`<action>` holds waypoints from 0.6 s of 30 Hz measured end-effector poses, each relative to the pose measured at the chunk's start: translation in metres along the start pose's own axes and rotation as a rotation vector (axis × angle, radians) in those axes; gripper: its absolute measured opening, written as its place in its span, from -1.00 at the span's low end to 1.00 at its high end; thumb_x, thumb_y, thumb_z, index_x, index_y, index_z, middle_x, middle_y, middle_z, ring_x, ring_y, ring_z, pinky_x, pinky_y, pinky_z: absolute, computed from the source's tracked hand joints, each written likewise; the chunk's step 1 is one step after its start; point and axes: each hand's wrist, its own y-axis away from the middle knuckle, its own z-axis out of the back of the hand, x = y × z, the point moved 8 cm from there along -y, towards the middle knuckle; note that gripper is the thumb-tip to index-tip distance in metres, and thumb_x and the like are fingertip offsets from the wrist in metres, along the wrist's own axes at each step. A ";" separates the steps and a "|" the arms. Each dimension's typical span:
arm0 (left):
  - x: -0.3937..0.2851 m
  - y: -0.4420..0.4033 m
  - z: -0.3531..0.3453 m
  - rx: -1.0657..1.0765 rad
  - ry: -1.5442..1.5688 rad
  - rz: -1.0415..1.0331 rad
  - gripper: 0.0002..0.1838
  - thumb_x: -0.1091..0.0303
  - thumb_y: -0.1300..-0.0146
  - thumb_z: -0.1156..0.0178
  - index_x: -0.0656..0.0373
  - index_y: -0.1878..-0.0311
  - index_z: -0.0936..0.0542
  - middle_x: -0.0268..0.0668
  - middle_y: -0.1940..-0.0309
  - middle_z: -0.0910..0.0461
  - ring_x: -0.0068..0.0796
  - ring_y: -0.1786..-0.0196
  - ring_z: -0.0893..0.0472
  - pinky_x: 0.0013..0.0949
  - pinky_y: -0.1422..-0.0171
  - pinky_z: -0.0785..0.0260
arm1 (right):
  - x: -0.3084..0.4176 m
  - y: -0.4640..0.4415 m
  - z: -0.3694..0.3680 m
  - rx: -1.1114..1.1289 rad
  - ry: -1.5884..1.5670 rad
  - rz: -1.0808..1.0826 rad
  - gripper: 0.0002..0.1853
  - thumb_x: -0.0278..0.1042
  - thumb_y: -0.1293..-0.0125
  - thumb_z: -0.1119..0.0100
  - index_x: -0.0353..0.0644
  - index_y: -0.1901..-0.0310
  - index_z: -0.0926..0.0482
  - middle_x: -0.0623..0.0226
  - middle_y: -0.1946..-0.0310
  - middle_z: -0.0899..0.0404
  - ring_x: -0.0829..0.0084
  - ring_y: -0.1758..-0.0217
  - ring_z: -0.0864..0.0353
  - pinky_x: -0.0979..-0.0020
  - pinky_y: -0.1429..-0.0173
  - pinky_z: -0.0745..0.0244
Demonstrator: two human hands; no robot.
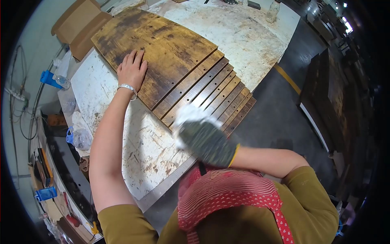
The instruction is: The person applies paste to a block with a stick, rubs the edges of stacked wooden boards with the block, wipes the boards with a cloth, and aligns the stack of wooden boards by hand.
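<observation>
A stack of brown wooden boards (166,49) is fanned out in steps, with small dark holes along the exposed edges. My bare left hand (132,71) lies flat on the top board, its fingers spread, a silver bracelet at the wrist. In a dark grey glove with a yellow cuff, my right hand (208,141) is over the near edges of the stepped boards. It grips a white cloth (187,115), which is blurred by motion and covers part of the boards. The right fingers are mostly hidden by the glove and cloth.
The boards rest on a stained white worktable (142,152). An open cardboard box (79,28) is at the upper left. A glass jar (273,11) stands at the far edge. Dark panels (325,91) are stacked to the right, across a grey floor.
</observation>
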 end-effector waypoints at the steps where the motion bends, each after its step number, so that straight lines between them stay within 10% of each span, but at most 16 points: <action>1: -0.002 0.000 0.000 0.007 0.000 -0.004 -0.49 -0.01 -0.36 0.21 -0.13 -0.34 -0.26 -0.30 -0.38 -0.17 -0.24 -0.41 -0.14 -0.08 -0.44 0.05 | 0.017 -0.010 -0.019 0.056 0.090 0.041 -0.67 -0.31 -0.18 -0.02 -0.20 0.03 -0.50 0.13 0.14 -0.48 0.18 0.07 -0.52 0.22 -0.03 -0.41; 9: 0.002 0.003 -0.001 0.012 0.026 0.002 -0.48 -0.02 -0.35 0.20 -0.12 -0.34 -0.28 -0.28 -0.38 -0.17 -0.24 -0.42 -0.13 -0.07 -0.44 0.08 | -0.030 0.010 0.033 -0.242 0.073 0.006 -0.59 -0.29 -0.09 -0.11 -0.24 0.00 -0.48 0.05 0.15 -0.55 0.09 0.09 -0.55 0.21 -0.03 -0.44; 13: 0.003 -0.001 -0.003 0.024 0.011 0.004 -0.48 -0.01 -0.36 0.21 -0.12 -0.35 -0.26 -0.29 -0.38 -0.17 -0.25 -0.42 -0.12 -0.09 -0.45 0.09 | 0.052 0.015 -0.026 0.119 -0.160 0.363 -0.56 -0.28 -0.15 -0.07 -0.22 -0.08 -0.43 0.07 -0.05 -0.47 0.13 -0.07 -0.49 0.16 -0.13 -0.40; 18: -0.002 0.001 0.000 0.060 -0.009 0.003 -0.48 0.00 -0.38 0.25 -0.11 -0.37 -0.24 -0.30 -0.39 -0.15 -0.25 -0.43 -0.11 -0.10 -0.46 0.10 | -0.048 0.023 0.030 -0.033 0.138 0.245 -0.45 -0.16 -0.10 -0.18 -0.07 -0.17 -0.39 0.13 -0.07 -0.44 0.12 -0.12 -0.46 0.15 -0.17 -0.38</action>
